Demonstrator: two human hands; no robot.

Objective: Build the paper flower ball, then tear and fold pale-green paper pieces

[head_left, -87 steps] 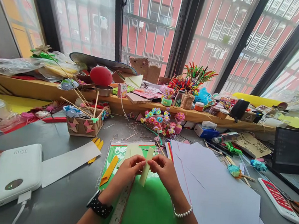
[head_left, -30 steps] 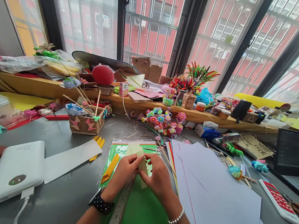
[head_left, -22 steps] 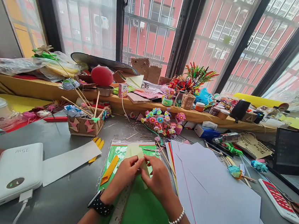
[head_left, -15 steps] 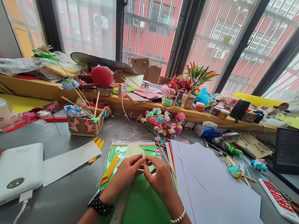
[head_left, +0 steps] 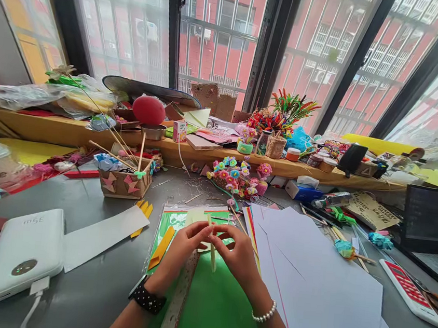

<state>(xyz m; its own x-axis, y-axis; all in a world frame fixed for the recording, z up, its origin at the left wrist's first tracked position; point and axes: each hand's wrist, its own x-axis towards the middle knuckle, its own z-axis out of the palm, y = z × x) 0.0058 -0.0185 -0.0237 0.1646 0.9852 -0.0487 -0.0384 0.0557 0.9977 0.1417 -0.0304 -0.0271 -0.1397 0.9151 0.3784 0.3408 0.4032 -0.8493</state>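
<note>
A narrow strip of pale yellow-green paper (head_left: 213,260) stands nearly upright between my hands, over a green sheet (head_left: 223,310). My left hand (head_left: 187,244) pinches it from the left; my right hand (head_left: 235,252) grips it from the other side, fingertips close together. Under my left hand, a worn ruler (head_left: 178,306) lies lengthwise on the green. More pale paper (head_left: 195,216) rests just behind my fingers, partly hidden. Left of my left hand is a folded orange paper piece (head_left: 162,247). Small scissors (head_left: 230,219) lie beyond my hands.
White paper sheets (head_left: 318,294) are stacked on the right, near a red-and-white calculator (head_left: 411,294). At left sit a white power bank (head_left: 21,258) with a cable and a white strip (head_left: 105,238). Behind stand a cardboard box of sticks (head_left: 125,184) and colourful flowers (head_left: 235,176).
The pale paper in my fingers has turned; it now shows as a thin upright strip reaching below my fingertips. My hands stay in nearly the same place.
</note>
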